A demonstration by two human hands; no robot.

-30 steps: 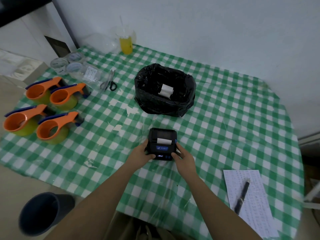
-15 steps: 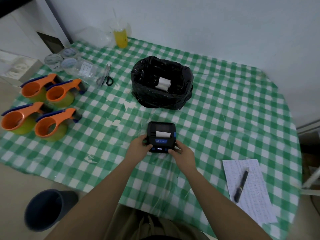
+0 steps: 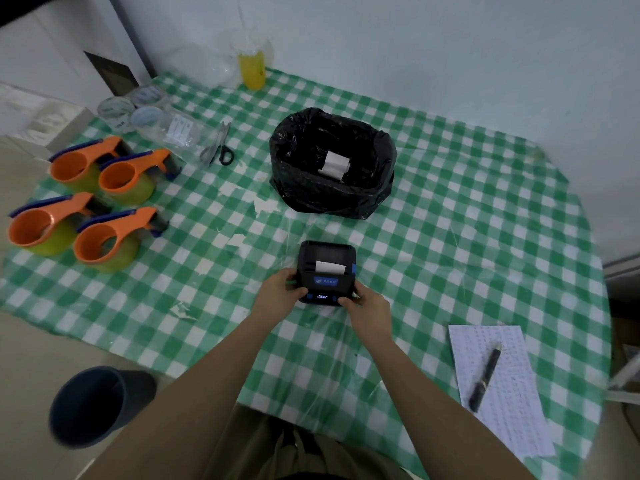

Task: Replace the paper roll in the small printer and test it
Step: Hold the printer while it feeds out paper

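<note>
Both hands, left (image 3: 282, 292) & right (image 3: 367, 306), grip printer (image 3: 327, 271) w/ paper out.

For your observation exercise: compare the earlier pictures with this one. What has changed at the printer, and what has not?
Little changed. Both hands, left hand and right hand, still grip the printer on the table; the paper strip still protrudes. Bin and tape dispensers stayed put.

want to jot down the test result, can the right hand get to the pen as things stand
Probably yes. The pen lies uncovered on the paper sheet, on the right hand's own side, with only bare tablecloth between. The hand must first let go of the printer.
</note>
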